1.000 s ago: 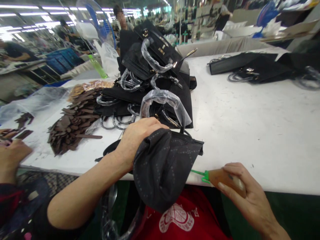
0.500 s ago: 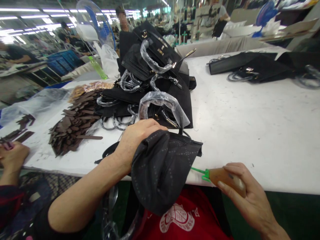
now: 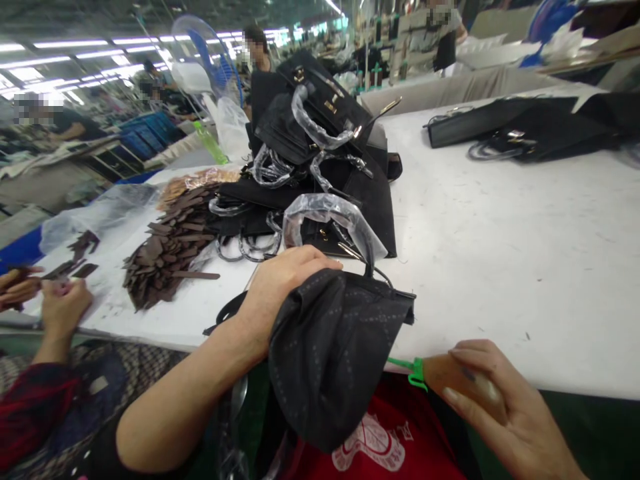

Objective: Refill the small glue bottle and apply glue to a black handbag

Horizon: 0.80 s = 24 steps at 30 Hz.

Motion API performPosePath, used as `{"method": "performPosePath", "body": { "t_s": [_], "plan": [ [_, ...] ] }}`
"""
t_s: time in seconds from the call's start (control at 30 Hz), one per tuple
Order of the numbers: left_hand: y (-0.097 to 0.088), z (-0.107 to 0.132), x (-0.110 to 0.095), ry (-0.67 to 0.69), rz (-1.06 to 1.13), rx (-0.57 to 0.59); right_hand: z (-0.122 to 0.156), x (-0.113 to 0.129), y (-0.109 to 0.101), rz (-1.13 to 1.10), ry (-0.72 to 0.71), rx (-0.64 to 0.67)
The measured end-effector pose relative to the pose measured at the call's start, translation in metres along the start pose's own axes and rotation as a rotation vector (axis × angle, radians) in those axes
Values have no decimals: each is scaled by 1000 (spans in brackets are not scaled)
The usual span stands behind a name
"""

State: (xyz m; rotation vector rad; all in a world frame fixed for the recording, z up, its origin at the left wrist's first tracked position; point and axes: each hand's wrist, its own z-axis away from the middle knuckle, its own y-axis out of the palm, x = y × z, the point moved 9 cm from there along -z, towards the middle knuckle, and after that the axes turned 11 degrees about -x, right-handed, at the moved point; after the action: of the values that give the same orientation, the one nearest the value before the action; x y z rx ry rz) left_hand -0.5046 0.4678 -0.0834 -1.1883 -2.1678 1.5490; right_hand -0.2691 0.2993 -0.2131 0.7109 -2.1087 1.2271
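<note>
A black handbag (image 3: 335,353) is at the table's front edge, its dotted-pattern lining bulging out toward me. My left hand (image 3: 290,273) is closed on its upper part, the fingertips partly hidden behind the fabric. Clear plastic film wraps the bag's raised handle (image 3: 333,203). To the right, my right hand (image 3: 505,390) grips an amber squeeze bottle (image 3: 463,383) between thumb and fingers. The bottle's thin green nozzle (image 3: 416,373) points left at the bag, and its tip is hard to see against the lining.
Black handbags with wrapped handles are piled (image 3: 320,140) beyond my left hand. Brown strips (image 3: 167,253) lie heaped on the left of the white table (image 3: 500,267). A co-worker's hands (image 3: 65,307) handle strips at far left. More black bags (image 3: 525,133) lie back right.
The view has shifted slightly, so most things appear further right. Both hands keep their holds on the bag and bottle. More of the co-worker's hands has come into view.
</note>
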Motion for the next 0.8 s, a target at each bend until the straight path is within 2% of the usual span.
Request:
{"method": "performPosePath", "body": {
  "t_s": [0.13, 0.27, 0.43, 0.6, 0.73, 0.8],
  "plan": [
    [0, 4, 0, 1, 5, 2, -2, 3, -8, 33, -14, -100],
    [-2, 7, 1, -8, 14, 2, -3, 10, 1, -10, -51, -8],
    [-5, 11, -3, -44, 29, 16, -5, 6, -6, 21, -23, -70],
    [-7, 14, -4, -73, 15, 30, -4, 6, 1, -15, -16, 12],
    [-7, 18, -1, -90, 38, 44, -5, 6, -6, 34, -22, -84],
    [-7, 21, 0, -91, 39, 49, -5, 5, -5, 23, -9, -79]
  ]
}}
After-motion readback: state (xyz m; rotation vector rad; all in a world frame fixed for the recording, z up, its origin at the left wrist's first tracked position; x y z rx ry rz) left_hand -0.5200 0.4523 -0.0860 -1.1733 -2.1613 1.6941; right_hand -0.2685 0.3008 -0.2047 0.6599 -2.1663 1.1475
